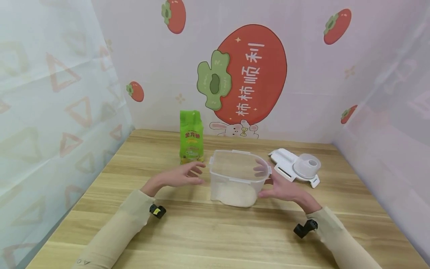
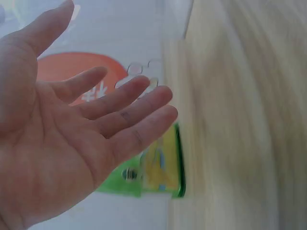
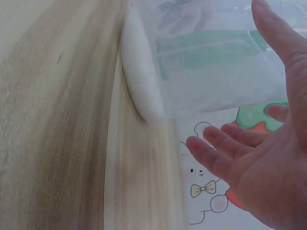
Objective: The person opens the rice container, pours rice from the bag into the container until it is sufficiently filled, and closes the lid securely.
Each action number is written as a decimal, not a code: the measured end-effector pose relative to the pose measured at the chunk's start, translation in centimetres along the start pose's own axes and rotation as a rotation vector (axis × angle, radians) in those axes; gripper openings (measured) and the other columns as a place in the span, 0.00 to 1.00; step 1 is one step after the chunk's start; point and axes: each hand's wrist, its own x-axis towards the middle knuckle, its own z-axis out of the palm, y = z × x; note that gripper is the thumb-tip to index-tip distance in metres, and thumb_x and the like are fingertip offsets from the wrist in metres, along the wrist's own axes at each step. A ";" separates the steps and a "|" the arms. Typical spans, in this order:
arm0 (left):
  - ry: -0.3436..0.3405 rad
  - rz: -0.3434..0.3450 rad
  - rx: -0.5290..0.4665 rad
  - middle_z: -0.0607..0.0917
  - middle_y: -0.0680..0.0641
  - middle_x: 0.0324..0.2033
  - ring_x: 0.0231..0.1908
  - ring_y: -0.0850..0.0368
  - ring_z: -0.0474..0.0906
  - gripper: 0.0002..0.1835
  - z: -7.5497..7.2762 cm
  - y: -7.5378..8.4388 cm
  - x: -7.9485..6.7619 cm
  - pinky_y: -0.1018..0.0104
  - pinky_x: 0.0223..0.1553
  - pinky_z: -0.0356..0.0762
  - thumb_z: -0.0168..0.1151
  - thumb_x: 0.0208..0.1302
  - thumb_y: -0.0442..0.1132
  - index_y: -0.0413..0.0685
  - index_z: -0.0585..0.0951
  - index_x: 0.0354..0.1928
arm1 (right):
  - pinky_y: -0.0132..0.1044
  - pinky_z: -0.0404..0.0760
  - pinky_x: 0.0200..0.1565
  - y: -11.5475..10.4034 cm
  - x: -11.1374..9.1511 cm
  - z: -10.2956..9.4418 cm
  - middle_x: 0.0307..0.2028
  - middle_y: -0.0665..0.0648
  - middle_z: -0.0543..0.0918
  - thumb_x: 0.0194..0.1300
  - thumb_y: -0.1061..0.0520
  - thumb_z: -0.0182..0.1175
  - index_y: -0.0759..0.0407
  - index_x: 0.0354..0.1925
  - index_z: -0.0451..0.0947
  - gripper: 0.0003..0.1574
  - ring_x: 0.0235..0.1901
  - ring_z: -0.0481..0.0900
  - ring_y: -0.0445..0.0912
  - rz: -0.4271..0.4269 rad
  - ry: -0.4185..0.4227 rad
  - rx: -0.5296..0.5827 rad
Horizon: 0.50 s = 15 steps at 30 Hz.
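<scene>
A clear plastic container (image 1: 235,179) without its lid stands on the table, a layer of white grain or powder (image 1: 235,194) in its bottom. My left hand (image 1: 179,175) is held left of it, palm toward the container and fingers loosely spread, with a gap between. On the other side my right hand (image 1: 279,185) is at the container's right wall, thumb in front and fingers seen partly through the clear plastic. The right wrist view shows that hand (image 3: 259,163) with its fingers extended beside the container (image 3: 206,72). Neither hand holds anything.
A green printed bag (image 1: 191,138) stands upright behind my left hand. To the right, near the back, a white lid (image 1: 285,164) lies with a clear cup (image 1: 307,166) upside down on it. Printed cloth hangs behind and at both sides of the wooden table (image 1: 201,235).
</scene>
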 end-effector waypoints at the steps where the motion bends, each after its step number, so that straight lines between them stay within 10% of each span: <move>1: 0.010 0.000 0.009 0.71 0.36 0.66 0.64 0.41 0.72 0.37 -0.4 -0.1 -0.2 0.49 0.62 0.74 0.59 0.69 0.53 0.46 0.59 0.72 | 0.47 0.79 0.57 -0.1 0.1 0.0 0.65 0.74 0.65 0.51 0.62 0.74 0.55 0.77 0.40 0.68 0.64 0.68 0.69 0.000 0.004 -0.005; 15: 0.248 -0.250 0.079 0.83 0.37 0.44 0.46 0.44 0.81 0.24 -5.6 -1.2 -1.7 0.48 0.50 0.79 0.54 0.70 0.58 0.42 0.75 0.48 | 0.57 0.78 0.56 -0.6 1.0 0.6 0.63 0.74 0.67 0.52 0.64 0.73 0.55 0.76 0.41 0.66 0.61 0.71 0.68 -0.016 0.016 -0.028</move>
